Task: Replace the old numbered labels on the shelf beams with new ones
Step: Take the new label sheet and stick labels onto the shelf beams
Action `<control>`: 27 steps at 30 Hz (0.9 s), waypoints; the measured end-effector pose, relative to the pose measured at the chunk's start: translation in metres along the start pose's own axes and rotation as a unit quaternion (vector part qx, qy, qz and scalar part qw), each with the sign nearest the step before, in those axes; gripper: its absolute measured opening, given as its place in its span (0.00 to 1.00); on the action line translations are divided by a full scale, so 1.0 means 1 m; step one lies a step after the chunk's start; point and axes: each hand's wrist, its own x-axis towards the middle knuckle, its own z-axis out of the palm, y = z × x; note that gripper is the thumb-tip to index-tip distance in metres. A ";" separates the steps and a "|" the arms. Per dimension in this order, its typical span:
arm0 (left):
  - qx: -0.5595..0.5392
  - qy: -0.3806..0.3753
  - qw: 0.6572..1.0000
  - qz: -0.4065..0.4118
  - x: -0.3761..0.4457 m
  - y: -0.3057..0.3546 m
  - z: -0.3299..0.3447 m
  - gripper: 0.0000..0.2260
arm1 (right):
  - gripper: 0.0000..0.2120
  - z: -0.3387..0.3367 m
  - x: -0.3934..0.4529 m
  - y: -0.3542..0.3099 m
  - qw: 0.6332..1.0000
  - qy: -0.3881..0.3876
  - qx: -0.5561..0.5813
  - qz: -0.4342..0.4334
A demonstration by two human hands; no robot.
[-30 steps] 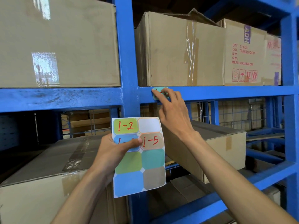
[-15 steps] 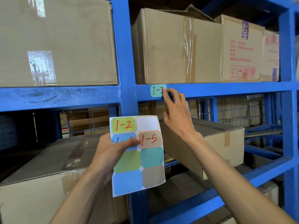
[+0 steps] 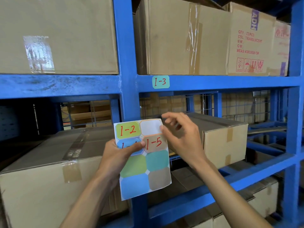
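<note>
A teal label marked "1-3" (image 3: 160,82) is stuck on the blue horizontal shelf beam (image 3: 230,83), just right of the upright post. My left hand (image 3: 120,155) holds a sticker sheet (image 3: 144,162) upright below it, thumb over the blue sticker. The sheet carries a green "1-2", a tan "1-5", several blank coloured stickers and one empty white slot at its top right. My right hand (image 3: 181,137) hovers at the sheet's right edge beside that empty slot, fingers loosely curled and apart, holding nothing.
Taped cardboard boxes (image 3: 184,38) fill the shelf above the beam, one printed in red. More boxes (image 3: 225,137) sit on the lower level behind my hands. The blue upright post (image 3: 127,55) runs behind the sheet. Wire mesh backs the rack.
My right hand pressed the "1-3" label onto the beam, let go of it and dropped down to the sheet. The left hand and sheet stayed put.
</note>
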 end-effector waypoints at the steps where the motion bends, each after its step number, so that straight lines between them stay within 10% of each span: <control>1: -0.010 -0.002 1.000 -0.004 -0.003 -0.005 0.001 0.16 | 0.12 -0.001 -0.011 -0.002 0.999 -0.020 -0.027 -0.027; 8: -0.071 -0.019 0.996 -0.048 -0.021 -0.039 0.014 0.15 | 0.22 -0.003 -0.068 0.003 0.984 -0.090 -0.146 -0.041; 17: -0.041 0.003 0.996 -0.080 -0.039 -0.078 0.018 0.12 | 0.08 -0.007 -0.112 0.013 0.991 -0.120 -0.045 0.035; 27: 0.004 0.082 0.989 -0.120 -0.056 -0.127 0.001 0.08 | 0.06 0.001 -0.173 0.016 0.873 0.051 0.281 0.395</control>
